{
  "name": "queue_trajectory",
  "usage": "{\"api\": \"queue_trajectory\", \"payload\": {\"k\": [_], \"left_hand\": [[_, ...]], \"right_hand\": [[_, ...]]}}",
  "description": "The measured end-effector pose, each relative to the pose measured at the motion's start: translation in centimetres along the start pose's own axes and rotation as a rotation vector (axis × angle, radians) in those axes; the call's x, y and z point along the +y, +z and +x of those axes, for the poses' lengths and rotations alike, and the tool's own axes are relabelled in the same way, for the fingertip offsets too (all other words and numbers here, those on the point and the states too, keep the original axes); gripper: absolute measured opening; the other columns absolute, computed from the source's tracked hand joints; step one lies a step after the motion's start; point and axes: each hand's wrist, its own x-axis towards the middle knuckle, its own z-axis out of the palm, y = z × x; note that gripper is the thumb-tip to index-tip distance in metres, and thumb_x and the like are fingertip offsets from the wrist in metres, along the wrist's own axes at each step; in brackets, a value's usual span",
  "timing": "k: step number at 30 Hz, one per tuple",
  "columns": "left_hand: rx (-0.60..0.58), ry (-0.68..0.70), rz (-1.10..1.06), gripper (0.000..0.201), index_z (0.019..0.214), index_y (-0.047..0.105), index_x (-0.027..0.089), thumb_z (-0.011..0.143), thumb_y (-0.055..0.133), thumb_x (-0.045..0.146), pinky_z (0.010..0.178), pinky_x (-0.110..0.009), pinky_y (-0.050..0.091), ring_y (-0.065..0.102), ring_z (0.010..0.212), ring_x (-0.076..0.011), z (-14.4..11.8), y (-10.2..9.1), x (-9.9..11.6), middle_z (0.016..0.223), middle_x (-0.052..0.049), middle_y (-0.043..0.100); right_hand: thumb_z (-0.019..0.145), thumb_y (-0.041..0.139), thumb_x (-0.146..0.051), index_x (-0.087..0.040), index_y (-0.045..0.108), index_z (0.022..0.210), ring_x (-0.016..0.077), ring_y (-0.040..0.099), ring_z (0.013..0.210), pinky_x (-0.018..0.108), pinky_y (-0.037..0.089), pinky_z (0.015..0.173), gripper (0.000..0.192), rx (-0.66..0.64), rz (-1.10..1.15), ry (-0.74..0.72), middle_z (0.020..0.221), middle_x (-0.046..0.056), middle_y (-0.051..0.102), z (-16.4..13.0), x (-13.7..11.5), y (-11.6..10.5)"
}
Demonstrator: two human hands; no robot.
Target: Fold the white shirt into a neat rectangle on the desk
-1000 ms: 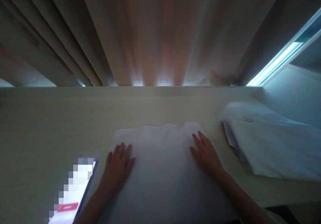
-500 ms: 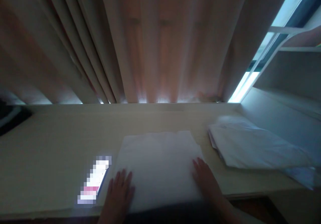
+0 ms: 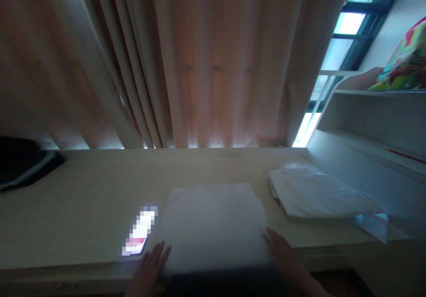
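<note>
A folded white cloth (image 3: 214, 223) lies flat on the pale desk (image 3: 76, 199) in front of me. My left hand (image 3: 151, 266) rests flat at the cloth's near left corner, fingers spread, holding nothing. My right hand (image 3: 282, 255) lies flat on the cloth's near right edge, fingers slightly apart. Neither hand grips the cloth.
A lit phone (image 3: 140, 231) lies left of the cloth. A pile of white folded cloths (image 3: 319, 192) sits to the right. Curtains (image 3: 213, 61) hang behind the desk. A white shelf unit (image 3: 372, 124) stands at right. A dark object (image 3: 23, 161) sits far left.
Both hands slid back along the cloth toward the desk's near edge. The view tilted up and back, showing more curtain, the shelf and the dark object.
</note>
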Motion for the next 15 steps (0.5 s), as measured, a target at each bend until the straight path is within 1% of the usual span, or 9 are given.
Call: {"api": "queue_trajectory", "payload": {"k": [2,4,6,8,10,13,15], "left_hand": [[0.001,-0.024,0.005,0.078,0.138,0.033,0.029,0.063,0.055,0.024,0.111,-0.046,0.027,0.025,0.137,-0.0248,-0.1,0.4,0.2,0.148,-0.003,0.03],[0.026,-0.057,0.016,0.074,0.138,0.034,0.027,0.066,0.05,0.021,0.11,-0.048,0.028,0.026,0.137,-0.0248,0.0,0.5,0.7,0.148,-0.004,0.031],[0.057,-0.096,0.035,0.067,0.136,0.039,0.024,0.069,0.044,0.017,0.11,-0.05,0.027,0.027,0.137,-0.0256,0.3,0.5,1.4,0.145,-0.008,0.036],[0.074,-0.113,0.038,0.064,0.134,0.042,0.023,0.071,0.039,0.015,0.111,-0.05,0.026,0.027,0.136,-0.0249,0.5,0.3,1.7,0.143,-0.009,0.04],[0.078,-0.113,0.011,0.062,0.134,0.043,0.023,0.073,0.036,0.015,0.111,-0.048,0.027,0.029,0.136,-0.023,0.6,0.0,1.7,0.142,-0.008,0.042],[0.066,-0.12,-0.035,0.062,0.131,0.047,0.025,0.071,0.039,0.018,0.11,-0.044,0.031,0.035,0.133,-0.0219,0.9,-0.4,1.2,0.139,-0.005,0.047],[0.064,-0.128,-0.07,0.06,0.128,0.051,0.029,0.069,0.041,0.021,0.107,-0.041,0.038,0.042,0.128,-0.0218,1.0,-0.7,0.6,0.133,-0.001,0.053]], "right_hand": [[0.066,0.046,-0.014,-0.021,0.033,0.141,0.0267,0.027,0.136,0.046,0.029,0.109,0.077,-0.042,0.034,0.001,0.149,0.01,0.024,-0.8,-0.1,-0.3],[0.061,0.047,-0.012,-0.019,0.032,0.141,0.0274,0.025,0.136,0.046,0.027,0.11,0.082,-0.066,0.046,0.016,0.15,0.011,0.022,-0.9,-0.3,-0.5],[0.06,0.045,-0.009,-0.02,0.032,0.141,0.0266,0.026,0.136,0.045,0.027,0.11,0.082,-0.062,0.029,0.026,0.149,0.01,0.024,-0.8,-0.3,-0.3],[0.06,0.043,-0.005,-0.024,0.034,0.14,0.0248,0.03,0.134,0.044,0.03,0.109,0.083,-0.025,0.002,0.022,0.148,0.008,0.027,-0.5,-0.1,0.2],[0.061,0.041,-0.003,-0.027,0.039,0.137,0.0234,0.036,0.131,0.043,0.034,0.107,0.081,0.022,-0.013,0.028,0.146,0.005,0.033,-0.2,0.4,0.7],[0.065,0.039,-0.006,-0.028,0.054,0.127,0.0238,0.048,0.122,0.042,0.042,0.1,0.067,0.069,0.014,0.054,0.136,0.005,0.048,0.1,0.9,1.1],[0.067,0.041,-0.012,-0.028,0.061,0.119,0.0247,0.054,0.117,0.042,0.045,0.097,0.058,0.111,0.061,0.055,0.128,0.005,0.056,0.0,1.1,0.9]]}}
